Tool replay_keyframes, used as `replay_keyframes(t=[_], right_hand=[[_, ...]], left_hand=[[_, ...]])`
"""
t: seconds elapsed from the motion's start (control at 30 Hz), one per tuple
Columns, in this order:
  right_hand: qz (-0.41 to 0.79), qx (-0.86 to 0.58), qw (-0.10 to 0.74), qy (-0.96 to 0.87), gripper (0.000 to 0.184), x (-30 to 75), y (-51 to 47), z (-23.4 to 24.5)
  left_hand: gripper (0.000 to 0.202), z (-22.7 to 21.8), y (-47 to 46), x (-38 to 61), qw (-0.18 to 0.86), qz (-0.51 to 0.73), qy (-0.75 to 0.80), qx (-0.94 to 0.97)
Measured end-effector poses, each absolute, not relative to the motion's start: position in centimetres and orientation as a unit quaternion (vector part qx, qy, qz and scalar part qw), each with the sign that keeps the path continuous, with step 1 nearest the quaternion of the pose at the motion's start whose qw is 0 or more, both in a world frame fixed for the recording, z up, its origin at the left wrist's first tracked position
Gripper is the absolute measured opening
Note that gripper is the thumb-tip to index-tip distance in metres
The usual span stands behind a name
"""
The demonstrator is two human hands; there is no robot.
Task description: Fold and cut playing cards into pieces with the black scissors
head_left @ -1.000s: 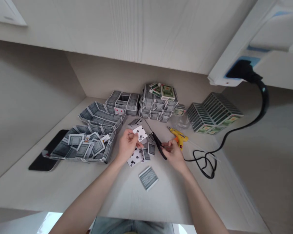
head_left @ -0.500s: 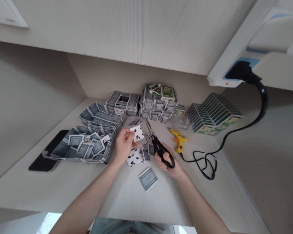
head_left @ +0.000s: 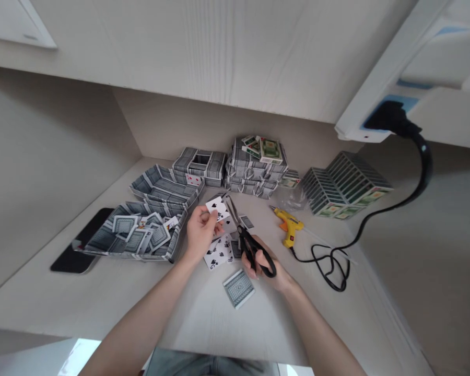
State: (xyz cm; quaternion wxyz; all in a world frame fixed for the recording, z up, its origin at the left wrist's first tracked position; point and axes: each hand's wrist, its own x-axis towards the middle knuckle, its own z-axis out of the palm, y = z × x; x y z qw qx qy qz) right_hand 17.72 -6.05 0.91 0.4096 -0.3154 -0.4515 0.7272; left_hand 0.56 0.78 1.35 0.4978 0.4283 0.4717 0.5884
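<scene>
Between thumb and fingers, my left hand (head_left: 201, 231) pinches a playing card (head_left: 216, 208) with black spades, face up. My right hand (head_left: 267, 265) grips black-handled scissors (head_left: 246, 237) through the finger loops. Their blades are parted and reach up to the right edge of the held card; whether they touch it I cannot tell. Beneath the hands lie loose spade cards (head_left: 218, 253), partly overlapping and partly hidden. Closer to me, a grey-patterned card piece (head_left: 238, 288) rests face down on the desk.
To the left, an open tray made of cards (head_left: 102, 243) holds loose cards and sits over a dark phone (head_left: 72, 261). Behind stand card-built boxes (head_left: 254, 167). On the right are a yellow glue gun (head_left: 289, 224), its black cord (head_left: 329, 282) and stacked card boxes (head_left: 337, 190).
The scissors have swung left and their blades have come up to the card in my left hand. That card has tilted and shifted slightly left.
</scene>
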Motion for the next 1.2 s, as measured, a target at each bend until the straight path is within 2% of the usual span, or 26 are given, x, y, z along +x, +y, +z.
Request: replay_keyframes(t=[0.2, 0.43, 0.63, 1.2], right_hand=[[0.749, -0.297, 0.398, -0.438, 0.048, 17.4, -6.2, 0.5], [0.774, -0.279, 0.382, -0.421, 0.059, 17.5, -6.3, 0.2], [0.779, -0.280, 0.358, -0.433, 0.059, 16.9, -6.7, 1.1], [0.769, -0.269, 0.364, -0.450, 0.060, 16.4, -6.5, 0.5]], left_hand=[[0.019, 1.2, 0.7, 0.4, 0.518, 0.561, 0.477, 0.434], [0.011, 1.3, 0.7, 0.6, 0.505, 0.567, 0.485, 0.433], [0.011, 1.4, 0.6, 0.6, 0.496, 0.563, 0.504, 0.428], [0.008, 1.3, 0.6, 1.0, 0.480, 0.588, 0.497, 0.420]])
